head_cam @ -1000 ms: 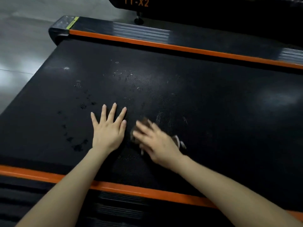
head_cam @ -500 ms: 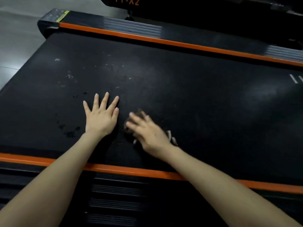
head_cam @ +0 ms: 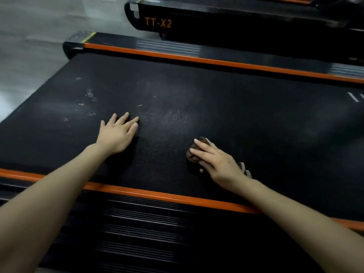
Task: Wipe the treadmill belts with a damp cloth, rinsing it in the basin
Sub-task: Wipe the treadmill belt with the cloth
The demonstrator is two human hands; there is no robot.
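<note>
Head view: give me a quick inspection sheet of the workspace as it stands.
Surface: black treadmill belt, pale smudges at far left.
Job's things: dark cloth on the belt; basin not in view.
Clutter: nothing seen.
Hands: left hand flat on the belt, open; right hand presses the cloth.
Cables: nothing seen.
Surroundings: orange side rails, second treadmill marked TT-X2, grey floor.
</note>
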